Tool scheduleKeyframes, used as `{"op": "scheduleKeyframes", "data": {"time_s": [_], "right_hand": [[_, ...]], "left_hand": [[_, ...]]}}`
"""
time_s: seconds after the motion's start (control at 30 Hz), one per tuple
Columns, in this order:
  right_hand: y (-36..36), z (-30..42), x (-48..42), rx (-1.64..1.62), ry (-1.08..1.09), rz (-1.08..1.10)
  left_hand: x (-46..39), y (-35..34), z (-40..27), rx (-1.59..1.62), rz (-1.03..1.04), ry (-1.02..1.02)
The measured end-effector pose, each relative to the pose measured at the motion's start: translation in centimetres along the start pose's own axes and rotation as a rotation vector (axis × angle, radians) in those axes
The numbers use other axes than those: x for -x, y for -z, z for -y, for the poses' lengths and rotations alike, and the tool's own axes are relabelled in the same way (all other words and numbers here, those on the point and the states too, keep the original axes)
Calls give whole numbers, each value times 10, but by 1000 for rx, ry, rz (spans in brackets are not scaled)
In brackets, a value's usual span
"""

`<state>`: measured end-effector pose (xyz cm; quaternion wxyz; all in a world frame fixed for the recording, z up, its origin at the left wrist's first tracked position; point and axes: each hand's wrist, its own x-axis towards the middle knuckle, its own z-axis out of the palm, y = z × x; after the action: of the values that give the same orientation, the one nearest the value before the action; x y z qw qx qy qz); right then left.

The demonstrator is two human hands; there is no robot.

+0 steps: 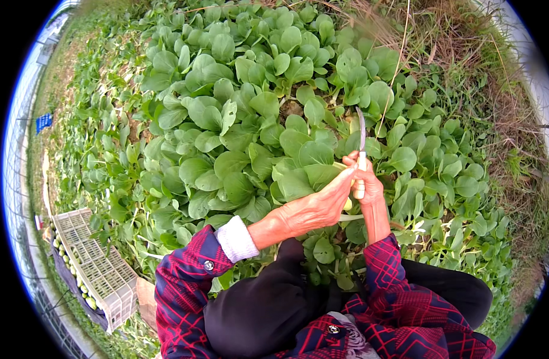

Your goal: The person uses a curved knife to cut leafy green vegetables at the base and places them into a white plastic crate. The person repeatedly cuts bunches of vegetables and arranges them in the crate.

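My right hand (369, 181) grips the pale handle of a sickle (362, 130), its thin curved blade pointing away from me over the leaves. My left hand (317, 204) touches the right one and holds a leafy green plant (301, 179), whose broad leaves spread to the left of the fingers. Part of its pale stalk shows below the hands. Both hands are close together above the leafy greens (238, 134), which grow densely in front of me. The fingers of my left hand are partly hidden.
A pale plastic crate (99, 264) lies at the lower left, beside greens with pale stalks on dark cloth (63, 269) and a piece of cardboard (146, 298). Dry grass (503, 107) borders the bed on the right. A long dry stem (397, 67) crosses the leaves beyond the sickle.
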<state>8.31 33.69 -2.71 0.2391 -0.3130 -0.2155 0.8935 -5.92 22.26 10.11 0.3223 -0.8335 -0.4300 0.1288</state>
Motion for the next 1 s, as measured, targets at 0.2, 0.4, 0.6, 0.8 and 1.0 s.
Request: {"op": "scheduleKeyframes", "data": {"time_s": [0.2, 0.4, 0.6, 0.8, 1.0], "right_hand": [[-7, 14, -4, 170, 69, -22], [15, 25, 2, 95, 130, 6], [18, 41, 11, 208, 261, -148], [-5, 50, 14, 476, 472, -170], [-18, 53, 17, 502, 594, -198]], "left_hand": [[-4, -13, -6, 106, 91, 83], [-19, -9, -29, 155, 35, 158], [-35, -9, -47, 264, 67, 291], [-43, -19, -68, 451, -32, 616], [-36, -22, -83, 1000, -41, 795]]}}
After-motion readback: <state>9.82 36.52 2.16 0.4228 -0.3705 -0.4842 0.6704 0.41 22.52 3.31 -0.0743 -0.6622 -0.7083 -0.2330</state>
